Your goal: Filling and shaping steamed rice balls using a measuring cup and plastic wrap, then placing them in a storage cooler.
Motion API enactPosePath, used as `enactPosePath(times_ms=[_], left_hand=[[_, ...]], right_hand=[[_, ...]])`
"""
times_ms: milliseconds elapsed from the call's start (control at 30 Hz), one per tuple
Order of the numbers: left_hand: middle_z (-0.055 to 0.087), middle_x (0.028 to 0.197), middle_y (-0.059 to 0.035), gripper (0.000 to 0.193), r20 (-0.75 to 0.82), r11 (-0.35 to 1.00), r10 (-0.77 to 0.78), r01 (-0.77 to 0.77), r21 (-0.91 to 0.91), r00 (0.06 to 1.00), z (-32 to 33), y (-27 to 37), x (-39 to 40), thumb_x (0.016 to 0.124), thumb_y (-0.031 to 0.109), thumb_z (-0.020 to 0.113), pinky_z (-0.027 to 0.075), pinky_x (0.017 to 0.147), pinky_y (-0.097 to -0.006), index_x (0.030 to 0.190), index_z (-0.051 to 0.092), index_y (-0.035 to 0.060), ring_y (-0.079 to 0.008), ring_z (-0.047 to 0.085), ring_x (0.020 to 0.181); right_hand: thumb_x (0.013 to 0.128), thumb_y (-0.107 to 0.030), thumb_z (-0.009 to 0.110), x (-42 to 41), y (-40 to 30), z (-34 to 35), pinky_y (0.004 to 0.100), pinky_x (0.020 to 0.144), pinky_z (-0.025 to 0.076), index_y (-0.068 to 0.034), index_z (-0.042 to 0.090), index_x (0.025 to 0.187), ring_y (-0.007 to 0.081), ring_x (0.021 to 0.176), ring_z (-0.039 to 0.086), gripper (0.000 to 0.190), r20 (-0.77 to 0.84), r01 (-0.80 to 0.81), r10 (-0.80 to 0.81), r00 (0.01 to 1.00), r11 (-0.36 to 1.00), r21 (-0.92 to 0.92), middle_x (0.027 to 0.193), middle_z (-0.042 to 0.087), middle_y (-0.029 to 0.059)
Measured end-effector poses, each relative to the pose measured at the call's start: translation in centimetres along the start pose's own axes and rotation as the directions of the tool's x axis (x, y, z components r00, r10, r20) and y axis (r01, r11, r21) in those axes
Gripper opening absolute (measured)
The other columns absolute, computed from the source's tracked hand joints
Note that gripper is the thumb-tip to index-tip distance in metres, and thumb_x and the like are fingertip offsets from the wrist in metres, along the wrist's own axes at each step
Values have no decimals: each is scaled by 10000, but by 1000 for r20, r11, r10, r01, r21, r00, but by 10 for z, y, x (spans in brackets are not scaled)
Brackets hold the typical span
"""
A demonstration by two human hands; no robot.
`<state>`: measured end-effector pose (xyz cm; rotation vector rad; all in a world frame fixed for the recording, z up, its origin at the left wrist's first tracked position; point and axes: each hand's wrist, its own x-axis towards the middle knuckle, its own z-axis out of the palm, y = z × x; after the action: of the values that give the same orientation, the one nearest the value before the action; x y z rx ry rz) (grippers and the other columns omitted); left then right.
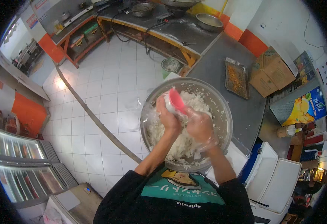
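Observation:
A wide metal bowl (227, 123) holding a heap of cooked white rice (180, 147) is in front of me. Above the rice, my left hand (169, 114) is closed around a small white item, perhaps a cup or a clump of rice, mostly hidden by the fingers; clear plastic film (149, 116) spreads beside that hand. My right hand (201, 126), in a clear plastic glove, grips a pink plastic scoop or spoon (176, 100) and presses it against the white item.
On the dark counter beyond the bowl lie a metal tray (244, 89) with orange-brown crumbs and a cardboard box (272, 72). A green bin (170, 65) stands on the tiled floor. An opened white cooler (278, 182) is at right. Scissors (188, 43) and a metal basin (209, 21) rest farther back.

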<state>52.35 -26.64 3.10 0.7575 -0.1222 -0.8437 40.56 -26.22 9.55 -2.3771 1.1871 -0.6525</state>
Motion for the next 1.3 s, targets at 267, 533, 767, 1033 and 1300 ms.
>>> enactPosePath(times_ms=[267,533,767,1033,1300], left_hand=[[621,1243,-85,438,-10,937,-163,151,-315,987,-1,24,10,1026,382,378,454,1025,-391,1260,553,55,-238,591,1163],[639,1201,-83,425,81,915,-191,207,-347,978,-22,29,10,1013,373,372,476,1000,-396,1228,564,61,-247,604,1140],[639,1184,-77,395,-62,974,-86,71,-214,994,-39,8,15,1021,364,391,497,963,-367,1213,566,67,-224,607,1122],[622,1246,-110,444,45,968,-186,191,-163,981,-36,27,21,1010,359,399,496,1014,-445,1277,550,39,-275,596,1167],[554,1336,-147,542,213,929,-364,371,10,907,-46,33,-16,987,415,424,489,1028,-471,1390,476,57,-322,549,1234]], right_hand=[[931,10,544,0,-3,14,277,671,490,-13,662,1176,131,799,645,272,-41,-55,93,995,829,557,943,730,168],[942,-65,523,25,42,44,318,631,482,-11,668,1136,160,640,587,248,-155,-50,140,978,878,477,757,665,160],[933,-81,543,0,-16,33,361,598,500,-35,682,1135,265,595,608,250,-76,34,-30,997,998,55,785,671,212],[990,-182,514,12,36,-21,308,638,511,-40,683,1137,211,649,612,265,-178,-230,350,920,847,480,768,663,89],[867,-429,696,-36,29,10,485,1050,441,-217,492,1451,355,1273,499,654,-227,31,31,973,964,266,1481,389,207]])
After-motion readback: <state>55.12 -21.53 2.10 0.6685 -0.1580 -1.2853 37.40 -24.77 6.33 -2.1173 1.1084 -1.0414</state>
